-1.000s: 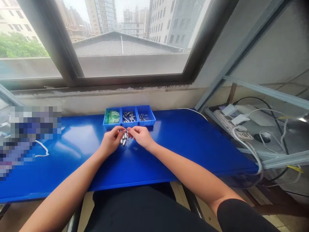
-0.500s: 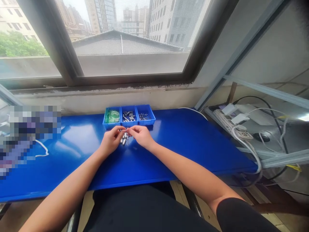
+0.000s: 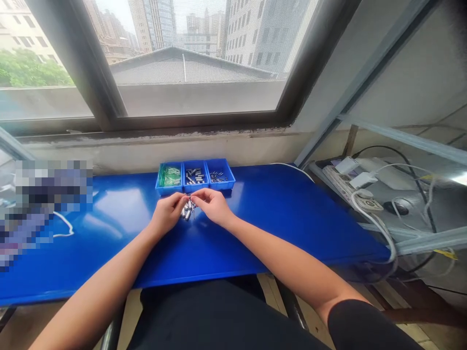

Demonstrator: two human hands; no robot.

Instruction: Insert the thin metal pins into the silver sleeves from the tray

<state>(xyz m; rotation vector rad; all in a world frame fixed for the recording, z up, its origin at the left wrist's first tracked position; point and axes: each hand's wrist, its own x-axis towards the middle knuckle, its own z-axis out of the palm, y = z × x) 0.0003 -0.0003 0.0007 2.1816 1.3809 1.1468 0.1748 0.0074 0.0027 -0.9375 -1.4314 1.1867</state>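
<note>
My left hand [image 3: 168,212] and my right hand [image 3: 213,206] meet fingertip to fingertip above the table, both closed in a pinch. Whatever sits between the fingers is too small and too covered to make out. Just under them lies a small pile of silvery metal cylinders [image 3: 188,214], partly hidden by my fingers. Behind my hands stand three joined blue bins. The left bin holds a green plastic bag [image 3: 170,176] with pale pieces inside. In the middle are short metal cylinders [image 3: 195,176], and thin dark metal pins or screws [image 3: 216,176] lie in the right one.
The blue table [image 3: 284,214] runs below a window [image 3: 200,102]. A white cable [image 3: 64,223] lies at the left beside a pixelated area. To the right, a metal shelf frame [image 3: 408,138] carries a power strip [image 3: 350,192], plugs and cables.
My fingertips have drawn slightly closer together, and both hands remain in almost the same place. The bins and the pile look unchanged.
</note>
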